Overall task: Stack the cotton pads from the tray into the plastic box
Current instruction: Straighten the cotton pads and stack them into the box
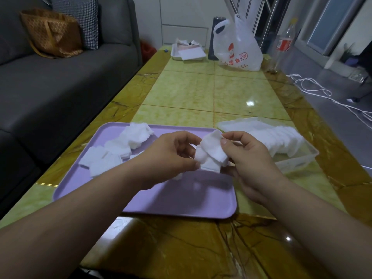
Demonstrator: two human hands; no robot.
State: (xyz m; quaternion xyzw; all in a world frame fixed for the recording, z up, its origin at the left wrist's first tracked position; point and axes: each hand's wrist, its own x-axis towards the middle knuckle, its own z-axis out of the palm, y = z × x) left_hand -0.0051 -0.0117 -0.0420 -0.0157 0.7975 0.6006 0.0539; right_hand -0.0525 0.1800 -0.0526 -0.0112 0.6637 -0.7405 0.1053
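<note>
A small bunch of white cotton pads (211, 156) is held above the right part of the purple tray (171, 198), pinched from both sides: the left hand (173, 156) grips its lower left edge between thumb and curled fingers, and the right hand (247, 156) pinches its upper right corner with the thumb on top (the pads in the bunch sit askew, corners fanned rather than squared). On the tray's far left half lie the loose pads (120, 150) — one heap near the back rim, a few flatter ones toward the left rim — while the near half of the tray is bare purple surface. Just right of the tray, its near wall close to the right wrist, stands the clear plastic box (296, 164); a row of pads (281, 137) leans in it on edge, filling the far part and leaving the near end free. Its lid (241, 123) lies behind it, touching or nearly so. Both sit on the glossy yellow-green table (201, 91), whose middle stretch runs open up to a white bag (237, 47), a small white tray (188, 52) and a bottle (284, 40) at the far end. A grey sofa (60, 81) runs along the table's left edge; white cord (314, 89) lies on the floor to the right.
</note>
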